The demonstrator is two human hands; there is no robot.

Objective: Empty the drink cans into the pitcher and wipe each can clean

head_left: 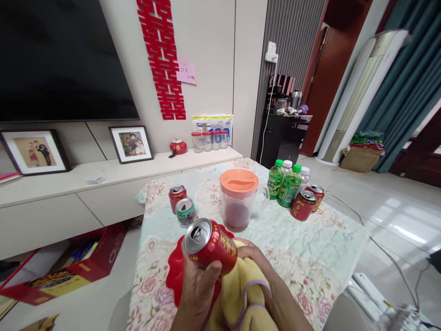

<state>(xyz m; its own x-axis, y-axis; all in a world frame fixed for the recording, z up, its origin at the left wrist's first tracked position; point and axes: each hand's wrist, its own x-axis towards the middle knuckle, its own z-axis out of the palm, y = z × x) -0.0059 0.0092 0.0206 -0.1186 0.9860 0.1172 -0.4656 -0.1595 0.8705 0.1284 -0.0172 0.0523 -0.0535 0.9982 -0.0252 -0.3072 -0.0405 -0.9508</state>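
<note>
Living-room desk [310, 248], floral-covered: left hand [200, 287] grasps a tilted red can [220, 246]; right hand [257, 257] grips a yellow cloth [232, 294] against its lower end, wiping apparently unfinished; other cans [185, 213] stand beyond both hands

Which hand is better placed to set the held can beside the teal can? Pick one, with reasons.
Probably the left hand: it grips the held can and is nearer the teal can. The right hand is occupied with the cloth at the held can's base.
</note>
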